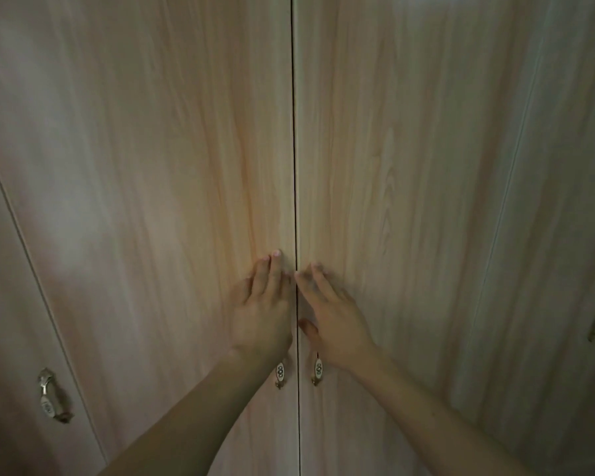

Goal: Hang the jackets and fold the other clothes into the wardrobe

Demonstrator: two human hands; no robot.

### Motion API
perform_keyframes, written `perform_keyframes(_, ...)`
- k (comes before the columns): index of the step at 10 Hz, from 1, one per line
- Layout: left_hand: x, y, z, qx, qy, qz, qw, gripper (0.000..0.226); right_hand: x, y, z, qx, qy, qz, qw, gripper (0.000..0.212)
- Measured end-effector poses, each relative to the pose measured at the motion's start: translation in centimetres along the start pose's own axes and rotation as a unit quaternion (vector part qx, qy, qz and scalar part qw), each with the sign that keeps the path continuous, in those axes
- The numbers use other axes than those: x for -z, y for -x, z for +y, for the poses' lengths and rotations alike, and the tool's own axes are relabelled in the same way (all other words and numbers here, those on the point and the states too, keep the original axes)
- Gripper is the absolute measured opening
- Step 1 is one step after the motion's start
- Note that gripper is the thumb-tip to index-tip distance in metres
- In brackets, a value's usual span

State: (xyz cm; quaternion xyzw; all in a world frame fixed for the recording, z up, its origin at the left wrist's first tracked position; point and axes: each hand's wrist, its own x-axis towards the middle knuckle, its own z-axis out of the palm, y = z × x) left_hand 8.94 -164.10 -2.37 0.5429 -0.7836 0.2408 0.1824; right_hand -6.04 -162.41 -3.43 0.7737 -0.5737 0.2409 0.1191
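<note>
Wardrobe (145, 173) doors in pale wood grain are standing closed, filling the dim view. Left hand (261, 314) and right hand (335, 322) are pressing flat, fingers (275, 269) straight, holding nothing, on either side of the centre seam (294, 132), just above two ornate metal handles (280, 372) with oval insets.
</note>
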Motion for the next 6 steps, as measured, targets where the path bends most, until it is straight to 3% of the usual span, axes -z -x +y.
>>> perform_keyframes(2,-0.5,-0.1,-0.4,-0.013,-0.011,0.003,1.0,0.081,-0.6,-0.4,0.0,-0.008,0.023,-0.01,1.0,0.085)
perform_keyframes(5,3.3,0.5,-1.1,0.023,0.072,-0.07,0.995,0.089,4.1,1.1,-0.2,-0.035,-0.117,-0.073,0.99,0.077)
perform_keyframes(6,3.7,2.5,-1.7,0.058,0.098,-0.057,0.992,0.083,4.8,3.8,0.2,-0.026,-0.124,-0.035,0.991,0.074)
